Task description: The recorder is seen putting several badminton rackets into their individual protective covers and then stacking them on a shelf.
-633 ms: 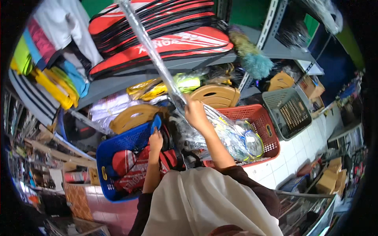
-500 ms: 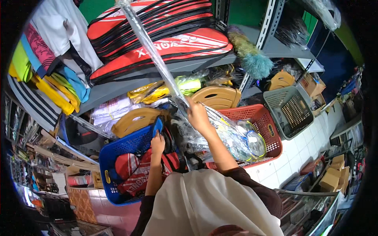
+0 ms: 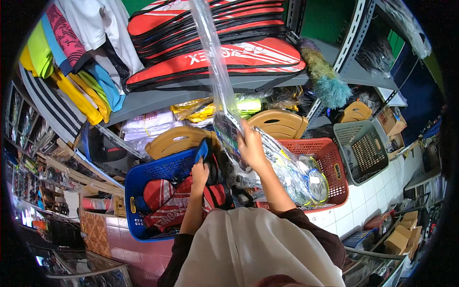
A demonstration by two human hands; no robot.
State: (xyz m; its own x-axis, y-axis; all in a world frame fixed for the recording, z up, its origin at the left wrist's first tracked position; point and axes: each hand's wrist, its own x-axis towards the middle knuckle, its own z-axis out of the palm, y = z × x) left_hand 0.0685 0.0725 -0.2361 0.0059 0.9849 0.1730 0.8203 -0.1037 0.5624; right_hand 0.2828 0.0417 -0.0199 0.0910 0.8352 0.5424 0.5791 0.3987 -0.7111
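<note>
Up close, the right hand [image 3: 251, 148] has its grip closed on a long clear plastic sleeve [image 3: 215, 71] rising over the red slotted plastic basket [image 3: 334, 162]; the left hand [image 3: 200, 171] grips a black strap at the blue plastic basket's [image 3: 158, 174] far rim.

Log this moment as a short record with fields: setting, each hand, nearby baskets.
setting: shop shelves with red racket bags stacked above
left hand: grips the rim of the blue basket, which holds red racket covers
right hand: holds a long clear plastic sleeve reaching upward
nearby baskets: red basket with bagged rackets; grey basket to its right
</note>
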